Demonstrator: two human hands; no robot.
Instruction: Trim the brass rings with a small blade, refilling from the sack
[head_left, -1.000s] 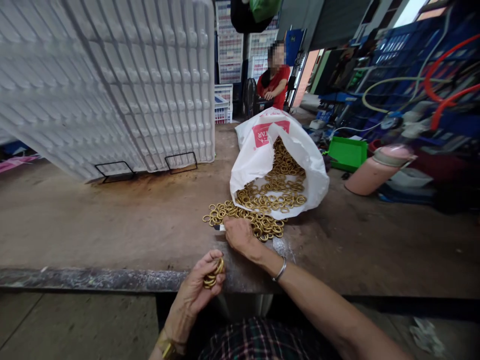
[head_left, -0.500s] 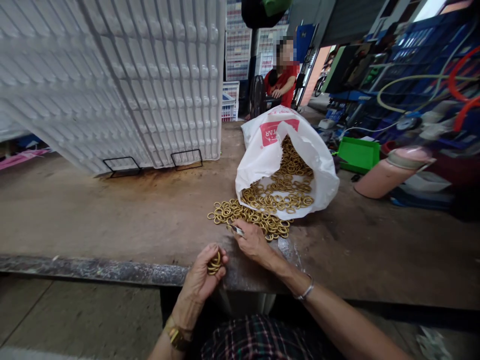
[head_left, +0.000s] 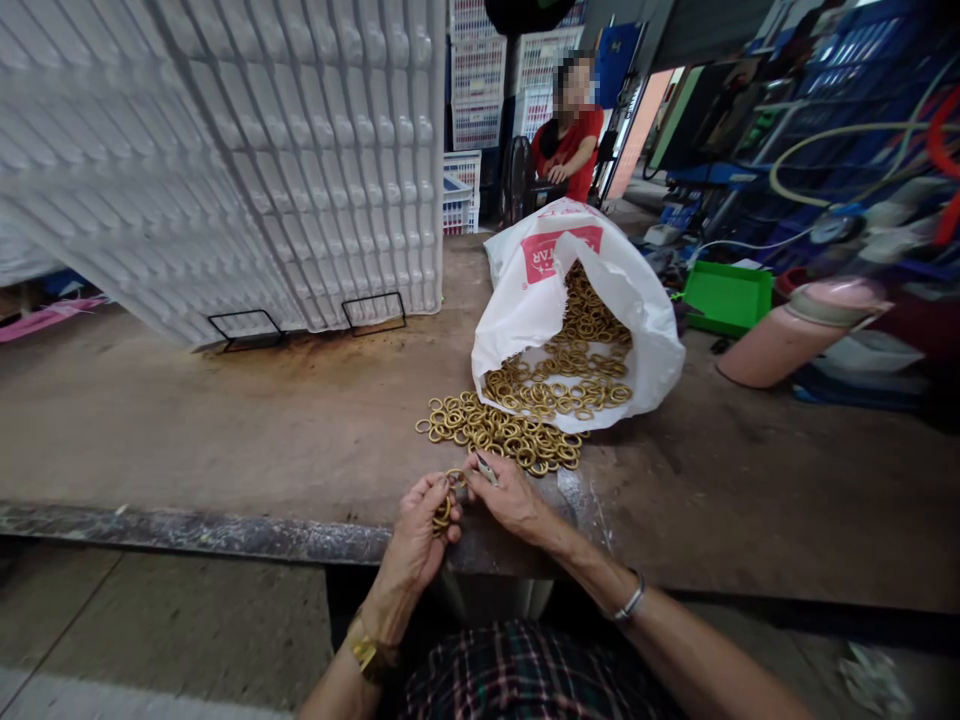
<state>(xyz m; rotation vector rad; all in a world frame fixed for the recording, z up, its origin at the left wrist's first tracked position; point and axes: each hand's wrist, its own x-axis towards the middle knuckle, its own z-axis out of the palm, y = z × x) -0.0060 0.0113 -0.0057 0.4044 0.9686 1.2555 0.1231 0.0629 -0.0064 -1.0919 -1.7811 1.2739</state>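
Observation:
Several brass-coloured rings (head_left: pixel 442 516) are bunched in my left hand (head_left: pixel 417 530), its fingers closed around them just above the table's front edge. Beside it, my right hand (head_left: pixel 516 502) grips a small pale tool with a dark pointed tip (head_left: pixel 487 468); its exact kind is unclear. Between the fingertips of both hands is a single ring (head_left: pixel 455 476). Just beyond my hands lies a loose pile of the same rings (head_left: pixel 495 430). It spreads from the mouth of a white sack (head_left: pixel 517 335) lying on its side, with more rings inside.
White ribbed plastic panels (head_left: pixel 337 170) stand upright at the left of the brown table (head_left: pixel 300 420), near black wire stands (head_left: pixel 373 312). At right are a pink bottle (head_left: pixel 795 335) and a green tray (head_left: pixel 727 298). A person in red (head_left: pixel 574 155) sits behind the sack.
My right hand has drawn back from the pile towards my left hand, bringing a ring. The left hand keeps its bunch of rings and has shifted slightly towards the right hand.

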